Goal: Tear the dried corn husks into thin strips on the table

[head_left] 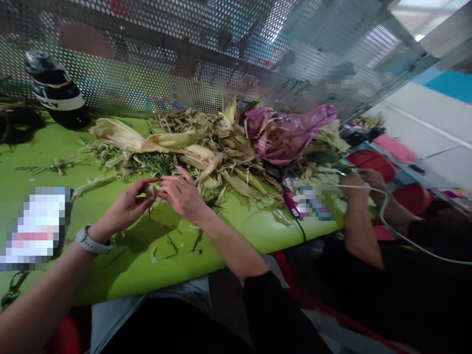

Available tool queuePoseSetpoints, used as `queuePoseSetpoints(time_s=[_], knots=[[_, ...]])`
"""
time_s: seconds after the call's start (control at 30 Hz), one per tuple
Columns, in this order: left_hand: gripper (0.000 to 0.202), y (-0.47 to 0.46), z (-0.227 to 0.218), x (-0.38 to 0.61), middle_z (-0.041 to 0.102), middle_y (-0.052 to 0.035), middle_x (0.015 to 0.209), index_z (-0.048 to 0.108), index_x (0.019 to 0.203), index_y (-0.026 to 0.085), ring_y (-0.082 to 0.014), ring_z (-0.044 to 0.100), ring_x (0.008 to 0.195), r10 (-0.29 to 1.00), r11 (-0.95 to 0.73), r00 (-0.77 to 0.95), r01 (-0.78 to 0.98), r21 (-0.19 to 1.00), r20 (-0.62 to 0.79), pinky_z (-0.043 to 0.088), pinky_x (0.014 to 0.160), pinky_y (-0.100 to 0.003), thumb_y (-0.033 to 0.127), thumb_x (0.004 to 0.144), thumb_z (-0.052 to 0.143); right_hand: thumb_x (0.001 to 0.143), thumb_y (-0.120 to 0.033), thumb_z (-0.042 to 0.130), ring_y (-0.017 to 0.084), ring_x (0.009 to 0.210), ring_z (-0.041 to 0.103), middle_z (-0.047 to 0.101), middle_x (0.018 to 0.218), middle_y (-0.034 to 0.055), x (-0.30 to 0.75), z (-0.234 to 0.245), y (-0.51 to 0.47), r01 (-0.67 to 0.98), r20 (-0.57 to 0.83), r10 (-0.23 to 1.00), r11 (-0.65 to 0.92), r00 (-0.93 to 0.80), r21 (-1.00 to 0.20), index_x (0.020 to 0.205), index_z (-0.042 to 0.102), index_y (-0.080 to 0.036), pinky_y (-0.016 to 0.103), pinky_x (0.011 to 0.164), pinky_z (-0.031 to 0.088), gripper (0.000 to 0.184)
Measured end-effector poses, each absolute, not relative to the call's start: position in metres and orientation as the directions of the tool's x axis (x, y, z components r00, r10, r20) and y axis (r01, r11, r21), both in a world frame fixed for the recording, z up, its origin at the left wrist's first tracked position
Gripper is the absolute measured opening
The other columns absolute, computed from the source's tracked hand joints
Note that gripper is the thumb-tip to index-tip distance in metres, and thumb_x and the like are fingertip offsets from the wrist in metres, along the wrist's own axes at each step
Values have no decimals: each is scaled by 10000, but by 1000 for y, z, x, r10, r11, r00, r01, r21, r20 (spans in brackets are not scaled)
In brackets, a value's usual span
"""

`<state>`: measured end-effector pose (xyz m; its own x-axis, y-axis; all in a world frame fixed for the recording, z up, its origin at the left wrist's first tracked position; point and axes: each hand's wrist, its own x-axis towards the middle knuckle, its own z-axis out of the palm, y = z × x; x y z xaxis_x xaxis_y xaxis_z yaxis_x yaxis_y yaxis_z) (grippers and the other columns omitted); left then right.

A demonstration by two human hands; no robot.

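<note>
My left hand (132,204), with a pale band on its wrist, pinches a small pale strip of corn husk (150,191) between thumb and fingers. My right hand (182,194) meets it from the right, its fingertips closed at the same strip; part of the strip is hidden by the fingers. Just beyond both hands lies a heap of dry corn husks (199,155), mixed with thin green stalks (157,163). Small trimmings and dark stem bits lie on the green table (217,246) under and in front of my hands.
A black bottle (61,105) stands at the back left, near a perforated metal screen (140,64). A phone (40,226) lies left. Right are a purple plastic bag (280,137), a magenta device (293,204) with a cable, and a co-worker's hands (356,187).
</note>
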<state>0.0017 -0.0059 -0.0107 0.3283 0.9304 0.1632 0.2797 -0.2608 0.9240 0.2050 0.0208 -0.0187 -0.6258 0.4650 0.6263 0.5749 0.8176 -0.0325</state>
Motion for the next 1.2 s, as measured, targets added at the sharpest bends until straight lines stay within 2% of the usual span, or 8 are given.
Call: queuePoseSetpoints(time_s=[0.17,0.3,0.4,0.57,0.77,1.03,1.1,1.2], knots=[[405,-6,-5,1,638,-63,999,545,1217,190,-192,613,903,933,-193,333,140,971,137,526,793,-321,345,857,648,1004,-286,443,166,1110,589,684,933,29,207,-19,21,582,583,531,805,-615,-119,944,593,-213,483,1193,213,177],[435,-6,-1,2,672,-77,1068,602,1188,182,-210,639,950,954,-57,299,101,993,25,515,882,-366,388,817,697,980,-292,498,168,1045,582,672,931,25,207,-19,23,585,556,555,798,-619,-145,941,604,-226,466,1189,217,131],[458,-6,1,3,705,-83,1080,651,1169,192,-239,650,995,957,39,286,53,998,-53,504,928,-397,397,771,745,967,-294,527,173,1041,570,668,931,26,207,-19,23,569,544,542,811,-640,-139,941,613,-232,448,1171,248,109],[297,-7,1,5,744,-77,981,753,941,221,-271,657,978,934,133,332,32,991,-136,509,909,-406,428,729,772,988,-296,480,176,992,565,654,907,30,205,-20,22,555,576,487,829,-657,-69,932,615,-225,421,1134,326,163],[316,-8,-5,7,714,-56,1010,723,1027,225,-209,631,910,961,108,257,-6,994,-102,500,859,-340,442,796,720,989,-322,470,193,985,561,633,882,50,205,-25,22,587,594,511,806,-621,-80,954,614,-214,435,1111,336,183],[304,-12,-7,14,654,-38,1055,664,1095,241,-202,576,990,981,-84,181,80,993,69,456,906,-309,454,886,605,1010,-358,419,168,810,586,658,829,68,198,-29,21,636,591,618,741,-519,-216,916,603,-176,323,855,426,276],[291,-13,-5,17,636,-37,1029,653,1078,240,-203,567,968,983,-103,162,90,991,87,460,877,-301,455,898,580,1013,-372,408,166,790,590,674,824,72,197,-29,20,621,595,627,741,-502,-256,911,602,-173,317,832,429,296],[288,-15,-2,19,591,-21,908,623,1087,243,-188,539,834,989,-107,113,123,987,93,465,771,-284,459,918,537,1011,-365,411,167,802,605,683,838,80,196,-27,18,602,586,644,738,-492,-306,935,599,-170,315,834,432,282]])
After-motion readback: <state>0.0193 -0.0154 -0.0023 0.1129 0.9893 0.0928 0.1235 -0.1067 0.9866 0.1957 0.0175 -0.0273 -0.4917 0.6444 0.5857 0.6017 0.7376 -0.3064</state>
